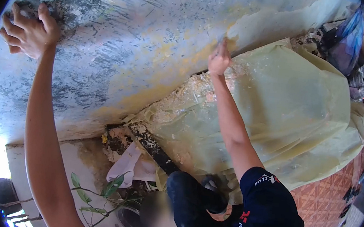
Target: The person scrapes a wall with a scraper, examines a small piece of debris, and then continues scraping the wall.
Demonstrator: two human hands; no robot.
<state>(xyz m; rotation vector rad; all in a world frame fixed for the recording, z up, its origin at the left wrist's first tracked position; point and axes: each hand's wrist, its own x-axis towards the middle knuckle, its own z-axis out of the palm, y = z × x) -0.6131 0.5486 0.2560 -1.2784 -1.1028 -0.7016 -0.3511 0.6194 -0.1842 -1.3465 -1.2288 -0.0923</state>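
My left hand (30,29) lies against the wall (124,32) with its fingers spread, over a dark, rough patch. My right hand (219,62) is closed close to the lower part of the wall, by a yellowish area where the pale coating is partly gone. Motion smears its fingertips, and whatever it may hold cannot be made out. Below the right hand, flakes and crumbs of wall coating (200,89) lie along the edge of a pale green cover sheet (299,99).
A dark, debris-strewn beam (154,148) lies by my knee. A leafy plant (114,186) stands at lower left. A blue plastic bag (349,38) and assorted clutter sit at far right, beyond the sheet. Patterned tiled floor (321,203) shows at lower right.
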